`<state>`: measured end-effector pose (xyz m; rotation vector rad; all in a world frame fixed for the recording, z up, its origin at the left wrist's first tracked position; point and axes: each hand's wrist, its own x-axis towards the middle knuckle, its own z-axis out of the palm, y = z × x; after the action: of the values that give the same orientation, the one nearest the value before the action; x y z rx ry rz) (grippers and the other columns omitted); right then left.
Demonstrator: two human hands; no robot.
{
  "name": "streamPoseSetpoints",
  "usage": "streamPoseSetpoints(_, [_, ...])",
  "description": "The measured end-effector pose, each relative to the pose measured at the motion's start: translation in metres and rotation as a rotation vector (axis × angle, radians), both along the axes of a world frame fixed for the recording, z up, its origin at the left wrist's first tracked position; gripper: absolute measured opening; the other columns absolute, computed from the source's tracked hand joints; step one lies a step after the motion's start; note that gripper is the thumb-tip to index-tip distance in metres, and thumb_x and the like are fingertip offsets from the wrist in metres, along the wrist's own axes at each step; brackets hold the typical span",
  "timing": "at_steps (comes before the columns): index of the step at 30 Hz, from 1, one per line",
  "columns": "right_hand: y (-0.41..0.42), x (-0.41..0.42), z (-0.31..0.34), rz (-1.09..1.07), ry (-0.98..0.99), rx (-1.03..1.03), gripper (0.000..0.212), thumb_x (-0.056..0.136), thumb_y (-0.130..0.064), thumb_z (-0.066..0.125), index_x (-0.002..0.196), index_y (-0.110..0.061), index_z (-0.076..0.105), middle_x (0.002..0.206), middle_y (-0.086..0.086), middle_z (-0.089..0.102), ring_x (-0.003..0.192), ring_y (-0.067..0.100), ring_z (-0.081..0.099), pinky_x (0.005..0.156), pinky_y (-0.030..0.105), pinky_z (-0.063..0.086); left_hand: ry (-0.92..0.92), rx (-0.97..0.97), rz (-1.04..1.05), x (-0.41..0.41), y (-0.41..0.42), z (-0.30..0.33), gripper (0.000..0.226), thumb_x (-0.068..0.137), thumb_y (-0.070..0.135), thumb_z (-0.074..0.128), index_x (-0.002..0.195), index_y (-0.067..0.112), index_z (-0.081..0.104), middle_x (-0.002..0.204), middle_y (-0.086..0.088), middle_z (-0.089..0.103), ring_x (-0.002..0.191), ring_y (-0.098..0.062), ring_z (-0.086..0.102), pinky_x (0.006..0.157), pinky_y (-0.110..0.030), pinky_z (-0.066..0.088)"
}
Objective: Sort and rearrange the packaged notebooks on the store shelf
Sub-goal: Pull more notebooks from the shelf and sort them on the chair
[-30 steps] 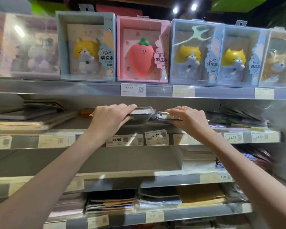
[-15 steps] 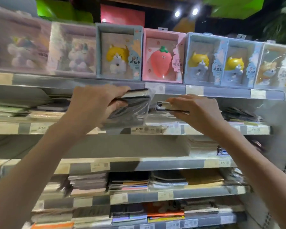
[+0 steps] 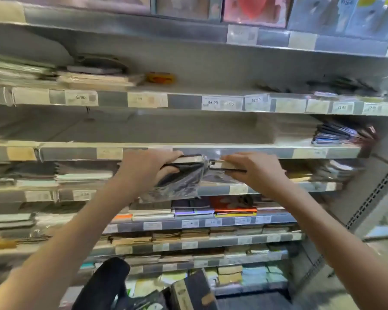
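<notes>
**Slippery film, two loose holds**

Plastic wrap is all our fingers have: our left hand (image 3: 148, 168) curls around a dark wrapped notebook (image 3: 182, 175), our right hand (image 3: 253, 168) pinches a second wrapped notebook (image 3: 224, 166), both held just in front of the grey shelf edge (image 3: 255, 152). We judge the slack film could slide and drop either one. Around us, tiered metal shelves carry stacked notebooks (image 3: 233, 206) and price tags (image 3: 210, 103); the frame is blurred.

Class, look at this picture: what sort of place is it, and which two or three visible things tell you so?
Most likely a stationery shop aisle: tiered metal shelves, price tags along their edges, and flat stacks of wrapped notebooks.
</notes>
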<state>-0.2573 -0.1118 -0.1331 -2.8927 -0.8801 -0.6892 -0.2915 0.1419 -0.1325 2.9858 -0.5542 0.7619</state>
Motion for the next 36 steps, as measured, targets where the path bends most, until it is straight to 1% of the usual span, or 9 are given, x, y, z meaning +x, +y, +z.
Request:
streamPoseSetpoints(3, [0.002, 0.000, -0.047, -0.017, 0.112, -0.031, 0.038, 0.092, -0.037, 0.052, 0.129, -0.032, 0.051, 0.122, -0.008, 0.061, 0.106, 0.018, 0.058, 0.064, 0.027, 0.039, 0.082, 0.028, 0.031, -0.001, -0.003, -0.047, 0.046, 0.094, 0.047, 0.041, 0.139, 0.038, 0.037, 0.127, 0.005, 0.060, 0.109, -0.019, 0.059, 0.075, -0.031, 0.045])
streamPoseSetpoints(7, [-0.009, 0.004, -0.113, -0.017, 0.266, -0.057, 0.039, 0.091, -0.038, 0.053, 0.130, -0.032, 0.050, 0.120, -0.004, 0.062, 0.107, 0.019, 0.058, 0.070, 0.031, 0.045, 0.209, -0.066, 0.024, -0.001, -0.013, -0.112, 0.043, 0.094, 0.040, 0.045, 0.137, 0.037, 0.040, 0.126, 0.007, 0.060, 0.110, -0.017, 0.057, 0.073, -0.028, 0.038])
streamPoseSetpoints(10, [-0.019, 0.008, -0.157, -0.034, 0.370, -0.085, 0.040, 0.092, -0.039, 0.052, 0.132, -0.034, 0.048, 0.124, -0.006, 0.060, 0.111, 0.017, 0.056, 0.068, 0.030, 0.044, 0.268, -0.122, 0.010, 0.003, -0.021, -0.161, 0.042, 0.093, 0.038, 0.049, 0.135, 0.038, 0.043, 0.123, 0.006, 0.063, 0.107, -0.019, 0.059, 0.078, -0.031, 0.046])
streamPoseSetpoints(13, [-0.032, 0.008, -0.200, -0.087, 0.455, -0.147, 0.039, 0.092, -0.042, 0.049, 0.131, -0.040, 0.045, 0.123, -0.009, 0.060, 0.111, 0.017, 0.057, 0.065, 0.029, 0.039, 0.337, -0.050, 0.076, -0.001, -0.037, -0.209, 0.043, 0.096, 0.044, 0.039, 0.138, 0.043, 0.034, 0.129, 0.011, 0.057, 0.109, -0.018, 0.058, 0.079, -0.031, 0.047])
streamPoseSetpoints(16, [-0.050, 0.004, -0.243, -0.127, 0.560, -0.159, 0.033, 0.092, -0.042, 0.049, 0.124, -0.041, 0.049, 0.117, -0.007, 0.062, 0.108, 0.021, 0.058, 0.069, 0.031, 0.044, 0.368, -0.079, 0.088, -0.008, -0.054, -0.264, 0.043, 0.094, 0.044, 0.043, 0.137, 0.041, 0.038, 0.122, 0.013, 0.061, 0.102, -0.016, 0.061, 0.067, -0.028, 0.042])
streamPoseSetpoints(20, [-0.079, -0.006, -0.290, -0.150, 0.616, -0.144, 0.036, 0.091, -0.042, 0.052, 0.127, -0.040, 0.049, 0.121, -0.009, 0.061, 0.111, 0.017, 0.057, 0.063, 0.027, 0.032, 0.329, -0.184, 0.015, -0.009, -0.075, -0.337, 0.040, 0.075, 0.032, 0.075, 0.114, 0.027, 0.066, 0.091, 0.004, 0.074, 0.067, -0.019, 0.070, 0.044, -0.029, 0.047])
streamPoseSetpoints(23, [-0.095, -0.015, -0.316, -0.177, 0.674, -0.206, 0.036, 0.091, -0.044, 0.050, 0.127, -0.041, 0.048, 0.121, -0.010, 0.060, 0.111, 0.016, 0.056, 0.063, 0.027, 0.030, 0.341, -0.199, 0.047, -0.005, -0.094, -0.384, 0.043, 0.072, 0.027, 0.079, 0.113, 0.026, 0.066, 0.083, 0.003, 0.074, 0.061, -0.021, 0.068, 0.040, -0.031, 0.050])
streamPoseSetpoints(30, [-0.129, -0.030, -0.369, -0.183, 0.694, -0.187, 0.032, 0.091, -0.046, 0.050, 0.122, -0.040, 0.051, 0.118, -0.012, 0.061, 0.107, 0.014, 0.057, 0.065, 0.028, 0.042, 0.420, -0.440, 0.105, -0.031, -0.127, -0.456, 0.046, 0.064, 0.020, 0.084, 0.106, 0.034, 0.070, 0.102, 0.013, 0.070, 0.095, -0.011, 0.068, 0.074, -0.033, 0.058])
streamPoseSetpoints(36, [-0.140, -0.037, -0.390, -0.179, 0.677, -0.093, 0.037, 0.089, -0.042, 0.055, 0.126, -0.037, 0.053, 0.122, -0.010, 0.061, 0.110, 0.016, 0.058, 0.071, 0.031, 0.048, 0.719, -0.490, 0.351, -0.054, -0.150, -0.485, 0.053, 0.077, 0.052, 0.065, 0.127, 0.050, 0.047, 0.133, 0.013, 0.053, 0.122, -0.009, 0.050, 0.085, -0.029, 0.046])
